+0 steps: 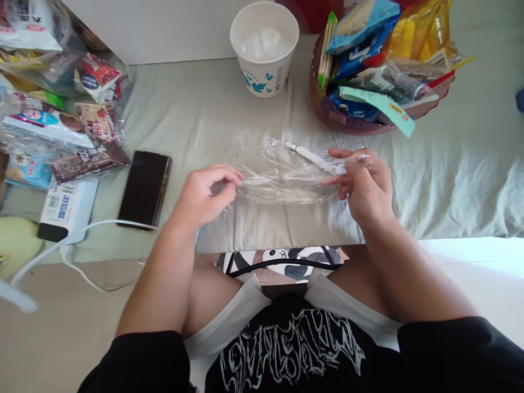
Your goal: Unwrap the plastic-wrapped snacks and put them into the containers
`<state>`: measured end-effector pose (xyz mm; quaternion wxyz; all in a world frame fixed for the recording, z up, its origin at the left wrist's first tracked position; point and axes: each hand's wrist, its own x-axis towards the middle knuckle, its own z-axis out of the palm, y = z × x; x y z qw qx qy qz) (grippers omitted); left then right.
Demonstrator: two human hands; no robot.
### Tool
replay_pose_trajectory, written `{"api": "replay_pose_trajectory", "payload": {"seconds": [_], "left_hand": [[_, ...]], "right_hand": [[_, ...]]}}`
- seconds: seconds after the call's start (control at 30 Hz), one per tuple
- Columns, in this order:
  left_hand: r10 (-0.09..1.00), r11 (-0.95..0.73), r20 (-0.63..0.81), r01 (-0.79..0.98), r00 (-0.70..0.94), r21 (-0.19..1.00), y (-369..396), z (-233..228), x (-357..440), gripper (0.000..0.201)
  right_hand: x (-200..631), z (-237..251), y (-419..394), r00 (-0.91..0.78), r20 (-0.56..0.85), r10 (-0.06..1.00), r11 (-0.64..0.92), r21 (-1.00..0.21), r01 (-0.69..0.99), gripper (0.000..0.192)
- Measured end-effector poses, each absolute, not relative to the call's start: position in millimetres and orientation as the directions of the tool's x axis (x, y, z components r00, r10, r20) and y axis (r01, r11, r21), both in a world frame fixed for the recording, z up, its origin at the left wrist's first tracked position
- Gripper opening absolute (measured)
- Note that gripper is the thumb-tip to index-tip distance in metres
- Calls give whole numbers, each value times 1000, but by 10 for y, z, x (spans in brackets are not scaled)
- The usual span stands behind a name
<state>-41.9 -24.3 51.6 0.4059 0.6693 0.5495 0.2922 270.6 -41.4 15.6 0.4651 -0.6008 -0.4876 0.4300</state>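
A thin, see-through plastic film (282, 185) is stretched sideways above the cloth in loose folds. My left hand (210, 191) pinches its left end between thumb and fingers. On the other side my right hand (364, 183) is closed on the right end, with some fingers spread out behind the film. A slim, silvery knife with a pointed blade (305, 153) lies slanted just beyond the film, its rear part covered by the plastic near my right fingers. More clear plastic is spread on the cloth below, and its edges are hard to make out.
A paper cup (264, 60) with clear plastic inside stands at the back. Behind my right hand is a pinkish bowl (352, 123) full of packaged snacks. To the left are a phone (145, 188), a white power bank (67, 207) with a cable, and bagged snacks (90, 164).
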Motion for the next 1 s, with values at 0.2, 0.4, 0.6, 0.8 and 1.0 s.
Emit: {"api": "replay_pose_trajectory", "payload": {"seconds": [0.2, 0.4, 0.6, 0.8, 1.0], "left_hand": [[956, 229, -274, 314, 107, 922, -204, 546, -483, 3], [966, 258, -249, 238, -66, 936, -143, 437, -476, 20], [978, -9, 92, 398, -189, 917, -47, 227, -599, 23], [996, 81, -74, 178, -43, 981, -67, 271, -512, 38], [971, 172, -177, -45, -160, 984, -30, 300, -453, 31]], "right_hand": [[2736, 110, -402, 229, -40, 973, -93, -969, 228, 26], [2718, 88, -387, 221, 55, 974, -36, -922, 384, 25], [2660, 172, -397, 299, 219, 929, -49, -728, 684, 13], [2640, 189, -408, 240, 152, 959, -59, -718, 694, 14], [2675, 147, -375, 259, 121, 958, -30, -857, 514, 18]]}}
